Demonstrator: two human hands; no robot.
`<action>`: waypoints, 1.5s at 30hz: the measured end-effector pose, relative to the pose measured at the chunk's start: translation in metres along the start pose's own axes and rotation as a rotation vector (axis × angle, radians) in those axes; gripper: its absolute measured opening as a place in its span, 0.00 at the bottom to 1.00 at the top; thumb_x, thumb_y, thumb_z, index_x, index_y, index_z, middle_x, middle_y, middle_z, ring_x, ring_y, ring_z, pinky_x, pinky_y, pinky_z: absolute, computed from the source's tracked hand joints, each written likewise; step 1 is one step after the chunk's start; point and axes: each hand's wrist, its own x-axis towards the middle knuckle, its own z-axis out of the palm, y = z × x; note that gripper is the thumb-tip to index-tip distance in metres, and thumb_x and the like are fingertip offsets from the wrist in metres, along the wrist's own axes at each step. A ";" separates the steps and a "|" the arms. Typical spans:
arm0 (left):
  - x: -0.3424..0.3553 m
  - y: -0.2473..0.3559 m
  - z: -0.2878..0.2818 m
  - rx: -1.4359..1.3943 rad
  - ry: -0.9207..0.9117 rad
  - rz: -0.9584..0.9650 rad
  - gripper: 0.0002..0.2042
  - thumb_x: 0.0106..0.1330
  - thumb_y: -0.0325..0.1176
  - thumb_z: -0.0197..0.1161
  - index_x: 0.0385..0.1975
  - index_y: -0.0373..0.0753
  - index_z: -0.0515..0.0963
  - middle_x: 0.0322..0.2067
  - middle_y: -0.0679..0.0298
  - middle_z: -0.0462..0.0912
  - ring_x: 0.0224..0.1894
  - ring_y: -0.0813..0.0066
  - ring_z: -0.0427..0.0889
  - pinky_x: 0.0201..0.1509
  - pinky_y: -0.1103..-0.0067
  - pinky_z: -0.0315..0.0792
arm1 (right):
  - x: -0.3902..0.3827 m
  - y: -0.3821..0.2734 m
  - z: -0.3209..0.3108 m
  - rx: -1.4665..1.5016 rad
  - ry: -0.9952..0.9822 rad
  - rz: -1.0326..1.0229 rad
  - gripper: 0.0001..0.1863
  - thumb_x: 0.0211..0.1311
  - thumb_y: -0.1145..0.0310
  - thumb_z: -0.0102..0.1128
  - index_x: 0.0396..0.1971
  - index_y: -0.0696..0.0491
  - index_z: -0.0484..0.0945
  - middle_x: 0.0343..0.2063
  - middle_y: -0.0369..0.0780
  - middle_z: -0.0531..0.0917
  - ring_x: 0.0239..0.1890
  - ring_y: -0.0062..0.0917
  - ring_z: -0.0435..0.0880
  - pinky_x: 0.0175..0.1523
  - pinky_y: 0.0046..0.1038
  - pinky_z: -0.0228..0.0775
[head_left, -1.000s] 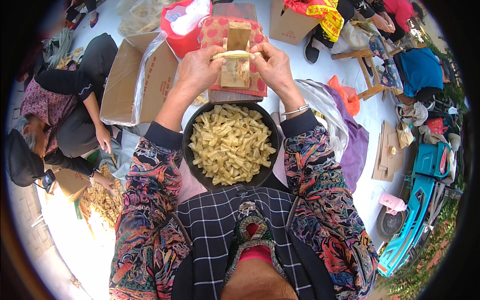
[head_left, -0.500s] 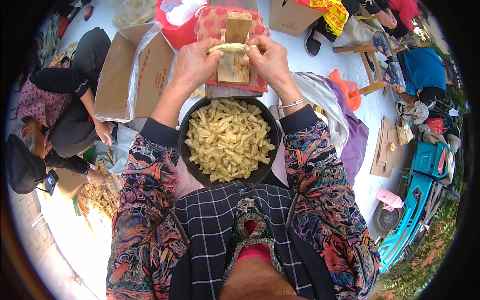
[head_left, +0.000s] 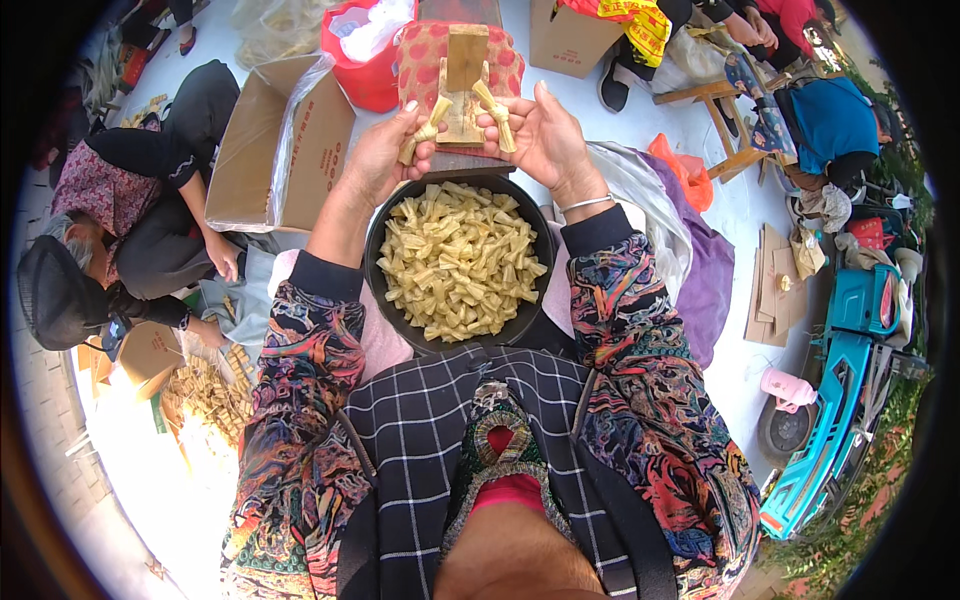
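I have the left hand [head_left: 388, 150] holding one knot [head_left: 428, 130], the right hand [head_left: 548, 138] a second knot [head_left: 499, 117]. I'd pinch lightly, so neither gets crushed.

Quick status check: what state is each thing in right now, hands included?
Left hand, grip closed on a yellowish knotted piece
Right hand, grip closed on a second knotted piece
Black bowl, filled with similar pieces
Wooden stand, upright on red patterned cloth
Left cardboard box, open, clear plastic along its edge
Red bag, open, white plastic inside
Orange bag, crumpled
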 end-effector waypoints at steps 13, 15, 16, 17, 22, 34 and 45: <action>-0.014 -0.089 -0.010 -0.080 -0.003 -0.180 0.30 0.74 0.54 0.32 0.50 0.33 0.73 0.30 0.64 0.80 0.32 0.76 0.81 0.37 0.81 0.74 | -0.046 0.070 -0.029 0.049 0.230 0.028 0.17 0.69 0.67 0.44 0.50 0.64 0.69 0.40 0.49 0.80 0.40 0.31 0.81 0.47 0.33 0.76; -0.014 -0.098 -0.010 -0.056 0.026 -0.199 0.28 0.74 0.53 0.32 0.50 0.35 0.74 0.32 0.62 0.82 0.32 0.76 0.81 0.38 0.78 0.74 | -0.050 0.079 -0.038 -0.024 0.277 0.002 0.13 0.68 0.70 0.48 0.47 0.63 0.70 0.38 0.47 0.81 0.36 0.27 0.82 0.43 0.31 0.78; -0.012 -0.103 -0.012 -0.038 0.049 -0.219 0.24 0.73 0.49 0.40 0.50 0.33 0.74 0.36 0.60 0.83 0.35 0.74 0.82 0.42 0.76 0.74 | -0.052 0.082 -0.039 -0.058 0.324 0.022 0.10 0.66 0.73 0.50 0.44 0.62 0.71 0.35 0.43 0.81 0.32 0.23 0.81 0.39 0.26 0.78; -0.007 -0.110 -0.016 0.159 0.080 -0.152 0.24 0.73 0.48 0.42 0.50 0.33 0.74 0.36 0.60 0.83 0.37 0.73 0.81 0.43 0.77 0.73 | -0.052 0.088 -0.043 -0.060 0.362 0.038 0.09 0.66 0.73 0.50 0.43 0.61 0.71 0.34 0.43 0.81 0.31 0.23 0.81 0.39 0.26 0.78; 0.023 -0.161 -0.034 1.008 0.229 -0.036 0.24 0.63 0.46 0.56 0.54 0.38 0.74 0.49 0.52 0.78 0.50 0.62 0.78 0.55 0.74 0.69 | -0.048 0.117 -0.084 -0.307 0.549 0.153 0.05 0.66 0.72 0.51 0.35 0.57 0.74 0.28 0.37 0.80 0.27 0.20 0.79 0.35 0.25 0.75; -0.012 -0.209 0.008 1.524 0.055 -0.097 0.28 0.55 0.45 0.63 0.59 0.53 0.68 0.61 0.58 0.62 0.60 0.54 0.66 0.57 0.58 0.68 | -0.039 0.190 -0.119 -1.937 0.166 0.294 0.29 0.39 0.61 0.67 0.48 0.50 0.77 0.44 0.49 0.80 0.48 0.42 0.78 0.53 0.40 0.68; -0.049 -0.210 -0.009 1.557 0.015 -0.264 0.31 0.53 0.39 0.64 0.61 0.58 0.66 0.58 0.56 0.65 0.61 0.54 0.65 0.58 0.63 0.68 | -0.066 0.190 -0.097 -2.054 -0.086 0.691 0.19 0.44 0.61 0.66 0.38 0.53 0.81 0.33 0.48 0.83 0.40 0.40 0.83 0.46 0.38 0.74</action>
